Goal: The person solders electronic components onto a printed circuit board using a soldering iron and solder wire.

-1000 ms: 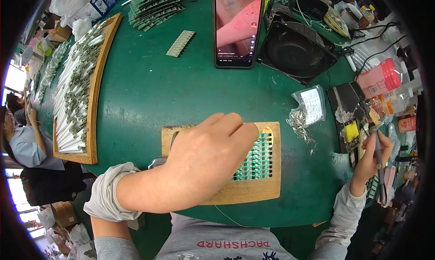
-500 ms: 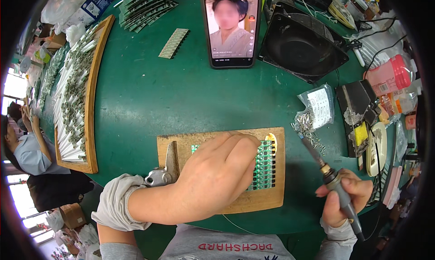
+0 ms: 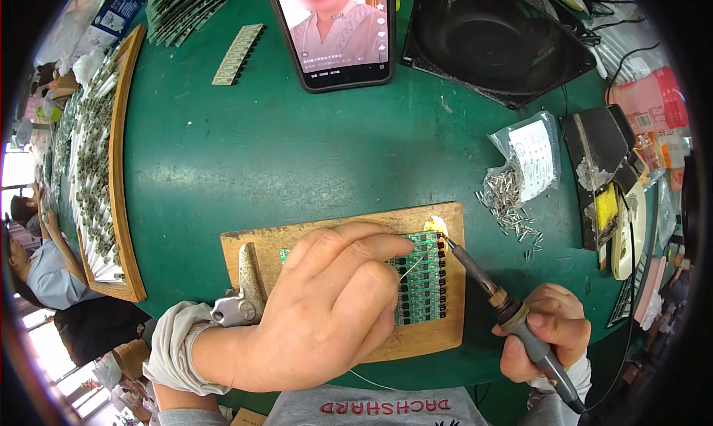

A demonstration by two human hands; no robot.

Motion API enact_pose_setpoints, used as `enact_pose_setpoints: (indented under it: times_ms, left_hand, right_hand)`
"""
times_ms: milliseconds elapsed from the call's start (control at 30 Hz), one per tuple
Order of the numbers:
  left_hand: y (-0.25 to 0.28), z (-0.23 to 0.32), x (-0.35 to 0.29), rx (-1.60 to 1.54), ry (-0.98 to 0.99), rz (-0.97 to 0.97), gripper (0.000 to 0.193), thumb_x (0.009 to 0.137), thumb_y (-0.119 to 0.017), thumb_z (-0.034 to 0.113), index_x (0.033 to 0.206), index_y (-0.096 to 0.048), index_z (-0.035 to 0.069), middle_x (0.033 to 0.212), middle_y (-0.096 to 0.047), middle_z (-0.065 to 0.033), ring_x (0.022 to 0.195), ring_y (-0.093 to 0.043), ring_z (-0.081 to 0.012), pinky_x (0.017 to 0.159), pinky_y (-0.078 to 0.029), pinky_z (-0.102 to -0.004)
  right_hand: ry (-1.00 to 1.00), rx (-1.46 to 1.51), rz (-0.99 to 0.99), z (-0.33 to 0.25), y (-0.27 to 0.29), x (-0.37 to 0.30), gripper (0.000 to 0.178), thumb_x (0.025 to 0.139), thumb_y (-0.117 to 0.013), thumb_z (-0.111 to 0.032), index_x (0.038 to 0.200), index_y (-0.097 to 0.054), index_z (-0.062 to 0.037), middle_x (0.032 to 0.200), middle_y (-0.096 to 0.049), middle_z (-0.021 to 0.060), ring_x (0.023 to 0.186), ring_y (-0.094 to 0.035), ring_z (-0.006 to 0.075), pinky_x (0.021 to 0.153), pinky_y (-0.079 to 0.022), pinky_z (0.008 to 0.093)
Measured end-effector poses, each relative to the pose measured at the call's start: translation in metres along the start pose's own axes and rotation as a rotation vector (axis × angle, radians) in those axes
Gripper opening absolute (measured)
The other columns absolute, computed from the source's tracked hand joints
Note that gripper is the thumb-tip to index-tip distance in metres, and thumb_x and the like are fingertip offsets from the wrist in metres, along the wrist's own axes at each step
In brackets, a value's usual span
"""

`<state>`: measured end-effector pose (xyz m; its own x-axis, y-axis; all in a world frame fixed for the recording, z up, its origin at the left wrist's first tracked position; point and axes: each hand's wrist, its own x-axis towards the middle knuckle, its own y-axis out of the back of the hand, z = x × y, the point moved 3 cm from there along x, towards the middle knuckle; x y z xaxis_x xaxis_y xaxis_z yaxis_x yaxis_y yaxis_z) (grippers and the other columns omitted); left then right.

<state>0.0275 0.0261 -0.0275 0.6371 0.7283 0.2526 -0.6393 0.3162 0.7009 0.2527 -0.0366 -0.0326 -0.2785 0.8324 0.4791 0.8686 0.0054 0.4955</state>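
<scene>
A panel of green circuit boards (image 3: pixel 422 292) lies on a wooden board (image 3: pixel 454 300), small black parts along its right edge. My left hand (image 3: pixel 327 300) lies over the panel's left part and hides much of it. From its pinched fingers a thin solder wire (image 3: pixel 414 267) runs toward the panel's upper right. My right hand (image 3: pixel 553 329) grips a soldering iron (image 3: pixel 512 316) by its grey handle. The iron's tip is at the panel's top right corner, beside a yellowish-white patch (image 3: pixel 437 224) on the wood. A metal clamp-like tool (image 3: pixel 252 281) sits at the wooden board's left side.
A phone (image 3: pixel 345 77) stands at the back beside a black fan-like housing (image 3: pixel 490 47). Loose metal pins (image 3: pixel 505 196) spill from a plastic bag (image 3: pixel 536 155). A black holder with a yellow sponge (image 3: pixel 607 207) stands right. Left is a wooden-framed tray (image 3: pixel 119 166) of white sticks.
My right hand has brought the soldering iron left, its tip now at the panel's corner. My left hand has shifted slightly left, uncovering the solder wire. The whole view has shifted a little.
</scene>
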Motion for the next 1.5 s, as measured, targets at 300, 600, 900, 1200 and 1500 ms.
enact_pose_setpoints:
  times_ms: [300,600,900,1200,1500]
  left_hand:
    - [-0.006,-0.004,0.003,0.027,-0.002,0.005,0.025,0.062,-0.061,-0.01,0.08,-0.047,0.001,0.102,-0.059,-0.0201,0.09,-0.059,-0.0348,0.077,-0.046,-0.0409]
    - [-0.009,-0.007,0.002,0.027,-0.027,0.03,0.023,0.062,-0.061,-0.009,0.077,-0.047,0.001,0.1,-0.06,-0.02,0.087,-0.059,-0.034,0.073,-0.047,-0.0402]
    - [-0.011,-0.009,0.001,0.063,-0.039,0.014,0.021,0.063,-0.061,-0.008,0.077,-0.047,0.0,0.099,-0.059,-0.0203,0.086,-0.058,-0.0343,0.072,-0.048,-0.0404]
    - [-0.012,-0.009,0.002,0.062,-0.077,0.03,0.02,0.063,-0.062,-0.007,0.076,-0.048,-0.001,0.099,-0.059,-0.0208,0.086,-0.057,-0.0347,0.071,-0.048,-0.041]
    - [-0.01,-0.008,0.001,0.065,-0.096,0.038,0.021,0.06,-0.062,-0.007,0.074,-0.047,-0.001,0.098,-0.059,-0.0214,0.085,-0.058,-0.035,0.07,-0.049,-0.0425]
  right_hand:
    - [-0.01,0.002,-0.096,0.003,-0.003,0.001,0.042,0.065,-0.075,-0.013,0.098,-0.05,-0.0022,0.061,-0.054,0.0067,0.046,-0.055,0.0178,0.042,-0.044,0.0276]
    - [-0.1,-0.117,-0.183,-0.005,-0.006,0.008,0.039,0.079,-0.067,-0.02,0.104,-0.038,-0.0101,0.062,-0.06,-0.0001,0.047,-0.053,0.0154,0.047,-0.042,0.0299]
    - [-0.113,-0.176,-0.187,-0.007,-0.01,0.008,0.039,0.077,-0.067,-0.021,0.104,-0.041,-0.0115,0.066,-0.057,0.003,0.048,-0.052,0.0164,0.047,-0.04,0.0305]
    - [-0.099,-0.184,-0.159,-0.01,-0.008,0.008,0.036,0.077,-0.066,-0.02,0.103,-0.043,-0.011,0.064,-0.053,0.0042,0.046,-0.049,0.0169,0.046,-0.038,0.0303]
    - [-0.085,-0.227,-0.157,-0.015,-0.006,0.008,0.035,0.076,-0.067,-0.023,0.101,-0.044,-0.0118,0.062,-0.048,0.0028,0.045,-0.048,0.0165,0.046,-0.038,0.0306]
